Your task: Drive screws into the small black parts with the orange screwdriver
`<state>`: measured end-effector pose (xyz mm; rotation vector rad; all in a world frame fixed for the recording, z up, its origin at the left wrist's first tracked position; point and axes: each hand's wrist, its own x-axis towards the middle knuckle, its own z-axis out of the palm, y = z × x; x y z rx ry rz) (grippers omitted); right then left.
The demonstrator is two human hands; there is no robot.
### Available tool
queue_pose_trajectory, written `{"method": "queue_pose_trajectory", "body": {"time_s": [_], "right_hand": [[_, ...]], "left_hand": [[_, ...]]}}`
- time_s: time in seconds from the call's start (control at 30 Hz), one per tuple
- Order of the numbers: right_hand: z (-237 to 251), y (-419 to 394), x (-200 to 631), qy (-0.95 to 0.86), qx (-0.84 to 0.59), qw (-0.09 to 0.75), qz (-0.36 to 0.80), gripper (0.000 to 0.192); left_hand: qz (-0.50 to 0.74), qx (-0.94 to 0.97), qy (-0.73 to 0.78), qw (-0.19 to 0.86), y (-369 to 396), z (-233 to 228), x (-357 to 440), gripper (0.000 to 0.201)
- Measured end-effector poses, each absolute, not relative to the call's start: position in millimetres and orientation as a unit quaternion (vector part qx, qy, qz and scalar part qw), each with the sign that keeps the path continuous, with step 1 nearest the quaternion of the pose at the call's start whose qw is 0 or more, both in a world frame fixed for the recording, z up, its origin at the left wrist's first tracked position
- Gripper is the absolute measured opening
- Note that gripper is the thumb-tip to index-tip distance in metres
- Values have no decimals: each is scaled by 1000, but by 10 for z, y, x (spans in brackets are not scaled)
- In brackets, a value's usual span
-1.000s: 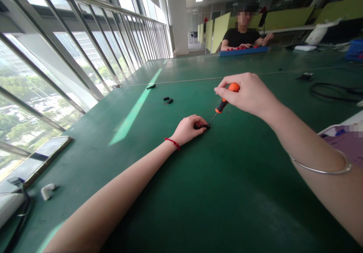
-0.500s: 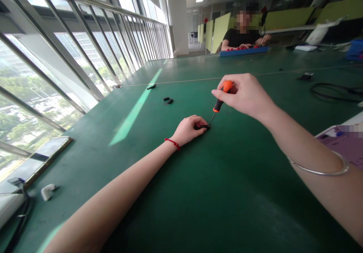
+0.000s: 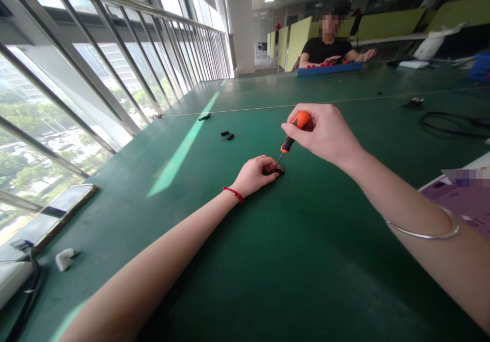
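Note:
On the green tabletop [image 3: 245, 240], my left hand [image 3: 254, 175] pinches a small black part [image 3: 280, 171] and holds it down flat. The fingers cover much of it, so its exact kind cannot be made out. My right hand [image 3: 325, 130] is closed around the orange and black handle of a screwdriver [image 3: 287, 143]. The tool leans, its handle up and to the right, its thin shaft running down to the black part between my left fingertips. Its very tip is too small to see clearly.
Several small black pieces [image 3: 229, 137] lie farther back on the left. A phone [image 3: 69, 212] and a white earbud [image 3: 64, 259] are at the left edge. To the right are a black cable [image 3: 451, 127] and a purple sheet [image 3: 451, 199]. Across the table, a person sits behind a blue tray [image 3: 329, 69].
My right hand and the screwdriver have moved slightly left and down; the shaft now meets the black part nearer my left fingers. My left hand stays put. The person opposite has extended an arm outward.

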<state>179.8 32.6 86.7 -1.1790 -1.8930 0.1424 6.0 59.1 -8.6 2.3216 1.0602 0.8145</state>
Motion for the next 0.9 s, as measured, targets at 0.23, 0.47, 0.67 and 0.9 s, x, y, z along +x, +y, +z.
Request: {"method": "queue_pose_trajectory", "body": {"time_s": [0.23, 0.47, 0.67, 0.9], "right_hand": [[856, 341, 1797, -762, -480, 431, 65, 12], [845, 328, 1770, -751, -494, 436, 51, 21], [843, 314, 1766, -756, -485, 435, 67, 23], [848, 317, 1766, -749, -496, 436, 44, 20]], "left_hand": [[293, 844, 386, 230, 595, -90, 57, 13], [295, 843, 387, 227, 599, -94, 60, 12], [292, 844, 388, 228, 597, -87, 60, 12], [291, 845, 387, 226, 597, -88, 58, 12]]}}
